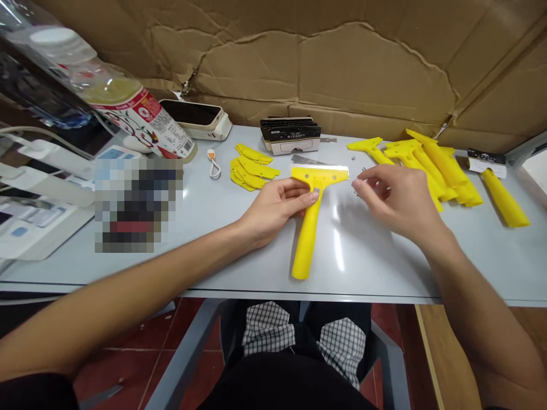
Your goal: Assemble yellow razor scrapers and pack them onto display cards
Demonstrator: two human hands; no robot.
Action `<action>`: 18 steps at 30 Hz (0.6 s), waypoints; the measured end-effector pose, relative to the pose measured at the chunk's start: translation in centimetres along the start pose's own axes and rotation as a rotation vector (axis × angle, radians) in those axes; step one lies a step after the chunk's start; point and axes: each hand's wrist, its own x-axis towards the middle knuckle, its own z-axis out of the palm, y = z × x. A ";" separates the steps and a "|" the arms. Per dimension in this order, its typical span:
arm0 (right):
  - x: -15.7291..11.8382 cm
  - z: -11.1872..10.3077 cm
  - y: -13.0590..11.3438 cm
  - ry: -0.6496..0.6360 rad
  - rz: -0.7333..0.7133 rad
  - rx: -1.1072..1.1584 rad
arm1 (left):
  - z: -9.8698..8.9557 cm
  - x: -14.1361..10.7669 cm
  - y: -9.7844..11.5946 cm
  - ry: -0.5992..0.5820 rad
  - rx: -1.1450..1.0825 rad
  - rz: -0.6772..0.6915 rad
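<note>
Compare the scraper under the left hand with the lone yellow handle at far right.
The scraper has a wide yellow head and metal blade; the lone handle shows neither. The left hand grips the scraper, while the handle lies untouched, slanted. Both are bright yellow.

scraper [305, 228] — smooth glossy yellow plastic; backing cardboard [342, 74] — rough, matt
</note>
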 end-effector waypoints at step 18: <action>-1.9 5.3 -3.6 -0.343 0.293 0.679 | 0.4 0.4 0.1 0.088 0.036 0.135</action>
